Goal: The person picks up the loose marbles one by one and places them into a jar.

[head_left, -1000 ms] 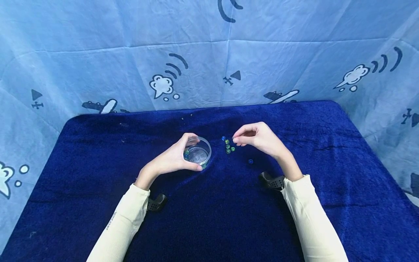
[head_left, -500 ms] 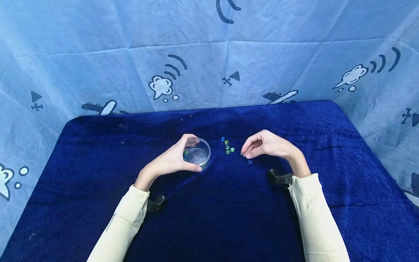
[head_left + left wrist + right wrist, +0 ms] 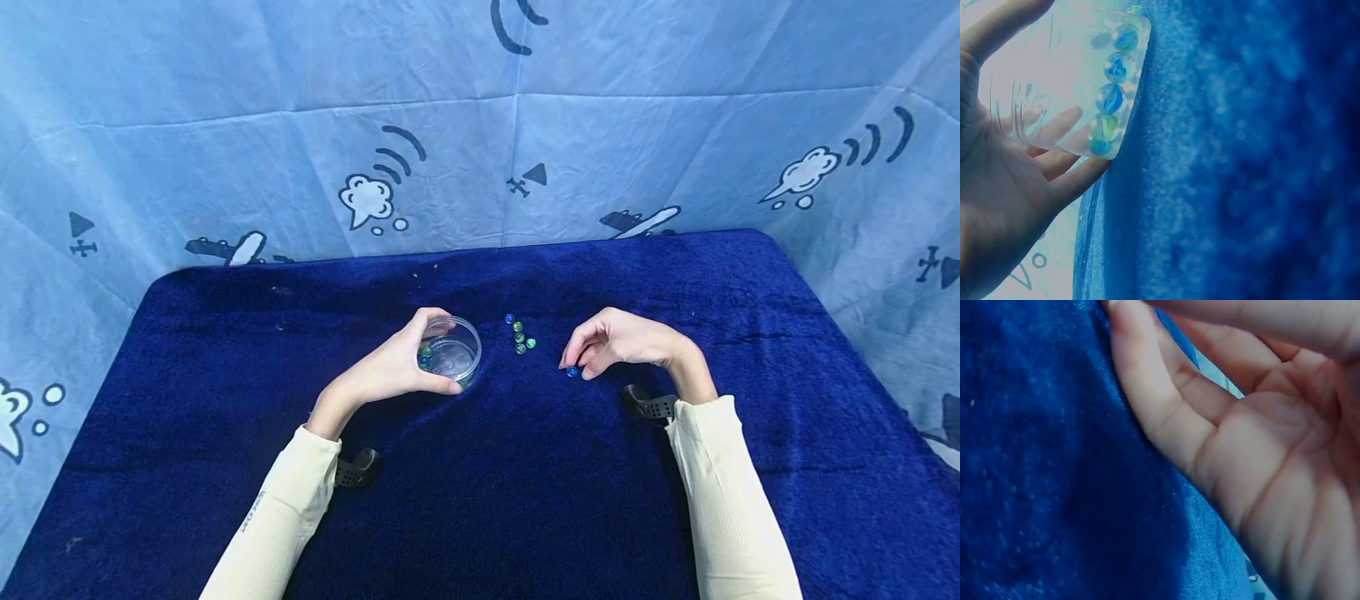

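Note:
My left hand [image 3: 405, 358] grips a clear round plastic tub [image 3: 467, 337], tilted with its mouth toward the right. Several blue and green glass marbles [image 3: 1111, 99] rest along the tub's bottom in the left wrist view. My right hand [image 3: 622, 342] is over the cloth, thumb and finger curled round a blue marble [image 3: 572, 372] at the fingertips. That marble sits low at the cloth; in the right wrist view it is out of sight, and only the bent fingers [image 3: 1154, 394] and palm show. Between the hands lies a small group of green marbles [image 3: 519, 337].
Beyond that group lies another blue marble [image 3: 509, 318]. A dark blue plush cloth [image 3: 480, 500] covers the table. Behind it hangs a light blue printed curtain [image 3: 450, 125]. Black wrist mounts [image 3: 358, 468] sit under both sleeves.
My right hand has moved right and down from beside the green marbles to the separate blue marble, its fingertips now around it. My left hand holds the tub almost still.

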A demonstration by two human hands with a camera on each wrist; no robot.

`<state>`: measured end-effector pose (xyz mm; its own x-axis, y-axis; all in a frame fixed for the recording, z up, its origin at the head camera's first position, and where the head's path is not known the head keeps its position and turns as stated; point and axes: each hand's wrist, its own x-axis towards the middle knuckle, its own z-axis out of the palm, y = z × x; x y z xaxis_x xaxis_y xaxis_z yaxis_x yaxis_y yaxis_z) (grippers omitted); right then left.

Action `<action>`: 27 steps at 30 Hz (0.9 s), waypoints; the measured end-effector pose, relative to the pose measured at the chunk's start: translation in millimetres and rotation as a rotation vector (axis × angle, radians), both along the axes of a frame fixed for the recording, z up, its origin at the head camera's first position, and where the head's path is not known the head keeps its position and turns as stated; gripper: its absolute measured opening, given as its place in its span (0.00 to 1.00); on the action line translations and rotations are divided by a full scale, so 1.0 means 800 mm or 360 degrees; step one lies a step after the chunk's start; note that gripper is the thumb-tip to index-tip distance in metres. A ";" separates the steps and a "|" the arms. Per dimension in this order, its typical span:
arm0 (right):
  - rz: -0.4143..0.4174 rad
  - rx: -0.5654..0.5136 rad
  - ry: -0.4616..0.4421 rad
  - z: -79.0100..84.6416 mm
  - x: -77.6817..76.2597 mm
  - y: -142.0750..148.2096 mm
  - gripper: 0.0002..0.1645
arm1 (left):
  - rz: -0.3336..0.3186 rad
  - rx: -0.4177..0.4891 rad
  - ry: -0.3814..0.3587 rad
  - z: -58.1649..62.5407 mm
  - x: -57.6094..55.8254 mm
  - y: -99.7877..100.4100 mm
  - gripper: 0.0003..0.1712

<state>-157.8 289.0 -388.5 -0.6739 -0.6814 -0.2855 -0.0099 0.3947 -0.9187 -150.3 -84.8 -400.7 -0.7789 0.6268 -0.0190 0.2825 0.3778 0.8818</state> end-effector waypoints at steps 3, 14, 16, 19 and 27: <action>0.0042 0.0001 0.0062 -0.001 0.000 -0.001 0.13 | 0.0001 -0.0002 -0.0002 0.000 0.000 0.000 0.54; 0.0036 0.0195 0.0222 -0.002 0.000 -0.010 0.08 | 0.0005 0.0000 -0.0001 -0.001 0.000 0.001 0.54; -0.0012 0.0178 0.0237 -0.002 -0.001 -0.012 0.06 | 0.0005 -0.0001 -0.0004 -0.002 0.000 0.000 0.54; -0.0132 0.0147 0.0278 0.000 -0.002 -0.017 0.06 | 0.0002 0.0005 -0.0003 -0.002 0.000 0.000 0.53; -0.0427 0.0074 0.0426 0.015 0.002 -0.036 0.04 | -0.0003 0.0013 0.0009 0.000 -0.001 0.000 0.54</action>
